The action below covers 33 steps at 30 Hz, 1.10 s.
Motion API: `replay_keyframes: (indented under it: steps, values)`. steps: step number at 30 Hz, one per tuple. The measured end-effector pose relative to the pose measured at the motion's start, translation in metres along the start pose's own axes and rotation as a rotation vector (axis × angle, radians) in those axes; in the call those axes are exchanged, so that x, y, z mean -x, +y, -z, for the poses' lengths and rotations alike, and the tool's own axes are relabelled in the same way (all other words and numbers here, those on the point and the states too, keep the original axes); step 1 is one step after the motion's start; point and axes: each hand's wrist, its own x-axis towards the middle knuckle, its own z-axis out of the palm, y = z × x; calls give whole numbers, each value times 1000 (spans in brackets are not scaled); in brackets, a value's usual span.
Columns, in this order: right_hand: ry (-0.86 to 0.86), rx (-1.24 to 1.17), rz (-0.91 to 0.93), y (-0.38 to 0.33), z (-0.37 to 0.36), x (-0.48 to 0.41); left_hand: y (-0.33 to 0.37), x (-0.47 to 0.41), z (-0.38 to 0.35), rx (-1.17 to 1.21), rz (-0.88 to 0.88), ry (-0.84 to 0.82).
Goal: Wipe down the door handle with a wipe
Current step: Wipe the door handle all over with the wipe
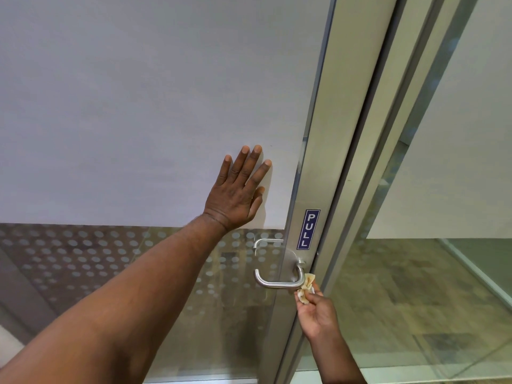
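Over on the left, the left hand (238,189) lies flat on the frosted door panel (138,106), all 5 fingers (256,153) spread wide and holding nothing, just bracing the glass. If that palm slackens, the door could swing as the wiping pressure comes on, and the stroke would skid off the metal.

Moving right, just below and to the right of those spread fingers, the door handle (277,284) juts out from its round plate, a brushed steel lever with a curled free end pointing left. A 2nd handle (266,241) shows through the glass above it.

Further right, the blue PULL sign (308,229) sits on the metal frame (327,162), above the working fingers.

And here is the action: the right hand (315,314) has its fingertips pinched shut on the wipe (306,286), a small crumpled beige wad touching the bend of the lever near the plate. The pinch looks light and the wad is small, so it may slip out under a firm rub, or cover only the bend and leave the long grip bar and curled tip untouched. Pressing downward could also depress the lever and unlatch the door.
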Motion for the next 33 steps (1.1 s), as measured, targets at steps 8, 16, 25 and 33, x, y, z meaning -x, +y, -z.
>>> replay_keyframes:
  steps: [8, 16, 25, 33]
  values:
    - [-42, 67, 51, 1, 9, 16, -1, 0, 0, -3, -7, -14]
    - [-193, 39, -10, 0, 11, 53, 5, 1, 12, 65, 48, -96]
    - [-470, 83, 13, 0, -28, 87, 40, 30, 50, 351, 80, -204]
    - [-607, 275, -9, 12, -60, 109, 68, 75, 90, 673, 347, -459]
